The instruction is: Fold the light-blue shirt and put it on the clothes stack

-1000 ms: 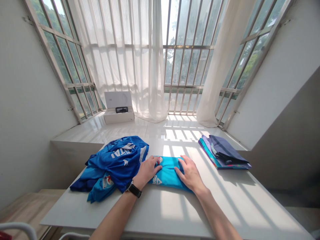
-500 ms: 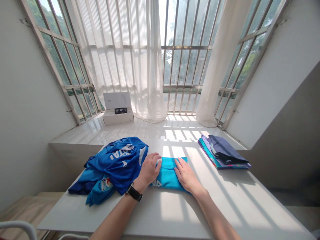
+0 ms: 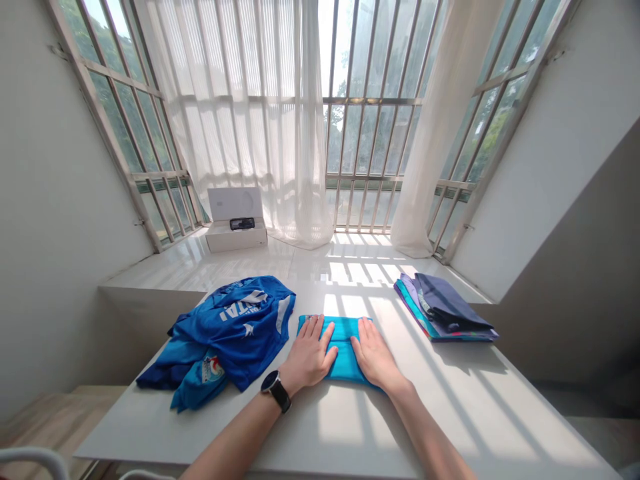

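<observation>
A turquoise garment [image 3: 343, 360], folded into a compact rectangle, lies on the white table [image 3: 360, 427] in front of me. Flat on its left part rests my left hand [image 3: 311, 353], fingers spread and pointing away from me. My right hand [image 3: 374, 355] lies on the right part, its fingers stretched out. Both palms cover much of the cloth, so its sides are partly hidden. Left of it is a loose heap of blue shirts [image 3: 235, 333] with white lettering. To the right sits a stack of folded clothes [image 3: 447, 310], dark navy on top, with purple and turquoise layers below.
An open white box [image 3: 237, 239] holding a black device [image 3: 243, 224] stands on the window ledge at the back left. Sheer curtains [image 3: 250, 127] hang before the barred windows. A white chair rail [image 3: 37, 455] shows at the lower left.
My left hand has gone from a raised, curled pose at the garment's left edge to lying flat on it, covering the white print. My right hand has barely moved.
</observation>
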The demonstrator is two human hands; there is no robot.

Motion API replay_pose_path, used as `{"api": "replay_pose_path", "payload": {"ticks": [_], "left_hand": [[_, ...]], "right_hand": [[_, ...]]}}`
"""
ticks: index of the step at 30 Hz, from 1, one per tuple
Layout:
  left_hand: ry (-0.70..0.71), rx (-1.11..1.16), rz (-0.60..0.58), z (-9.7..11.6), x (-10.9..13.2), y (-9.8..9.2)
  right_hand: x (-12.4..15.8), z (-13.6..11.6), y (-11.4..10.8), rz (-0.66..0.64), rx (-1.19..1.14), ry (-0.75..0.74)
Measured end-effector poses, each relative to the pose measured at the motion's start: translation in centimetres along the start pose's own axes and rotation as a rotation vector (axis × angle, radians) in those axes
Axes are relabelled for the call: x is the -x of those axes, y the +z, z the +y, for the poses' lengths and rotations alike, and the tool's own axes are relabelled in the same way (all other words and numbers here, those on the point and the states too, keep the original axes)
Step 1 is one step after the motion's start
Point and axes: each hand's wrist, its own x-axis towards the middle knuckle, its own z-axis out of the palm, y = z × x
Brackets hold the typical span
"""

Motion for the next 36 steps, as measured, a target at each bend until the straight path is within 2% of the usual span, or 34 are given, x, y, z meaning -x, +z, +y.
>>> {"api": "replay_pose_path", "payload": {"ticks": [6, 11, 14, 17, 20, 22, 24, 26, 28, 30, 31, 33, 36], "left_hand": [[-0.001, -0.022, -0.025, 0.7, 0.6, -0.4], [0.013, -0.077, -0.042, 1.6, 3.3, -1.2], [0.039, -0.090, -0.019, 2.7, 4.6, -2.2], [0.133, -0.059, 0.001, 4.3, 5.1, -3.2], [0.279, 0.042, -0.075, 6.0, 5.5, -3.9], [0.321, 0.101, -0.137, 6.8, 6.1, -4.2], [0.334, 0.127, -0.188, 7.2, 6.9, -4.5], [0.345, 0.119, -0.225, 7.6, 8.0, -4.9], [0.337, 0.099, -0.234, 8.0, 9.3, -5.2], [0.311, 0.101, -0.236, 8.6, 10.5, -5.4], [0.294, 0.119, -0.245, 8.9, 10.9, -5.6], [0.251, 0.203, -0.278, 9.5, 11.6, -6.0], [0.129, 0.494, -0.293, 10.3, 11.7, -7.4]], "right_hand": [[0.9, -1.0, -1.6, -0.041, -0.039, 0.010], [4.1, -2.3, -1.9, -0.108, 0.019, 0.086], [5.9, -3.2, -1.7, -0.075, 0.031, 0.099], [6.9, -3.8, -1.7, -0.038, 0.039, 0.104], [7.8, -3.6, -2.1, -0.012, -0.006, 0.105], [9.1, -2.9, -2.6, 0.017, -0.114, 0.083], [11.7, -1.8, -2.9, 0.081, -0.309, 0.041], [15.4, -0.8, -2.7, 0.200, -0.563, 0.036], [19.9, -0.2, -1.8, 0.352, -0.788, 0.181], [24.1, -0.2, -0.5, 0.407, -0.934, 0.304], [25.8, -0.4, 0.2, 0.383, -0.994, 0.343], [28.2, -1.0, 1.4, 0.241, -1.065, 0.330], [29.3, -2.3, 2.1, 0.061, -1.062, 0.260]]}}
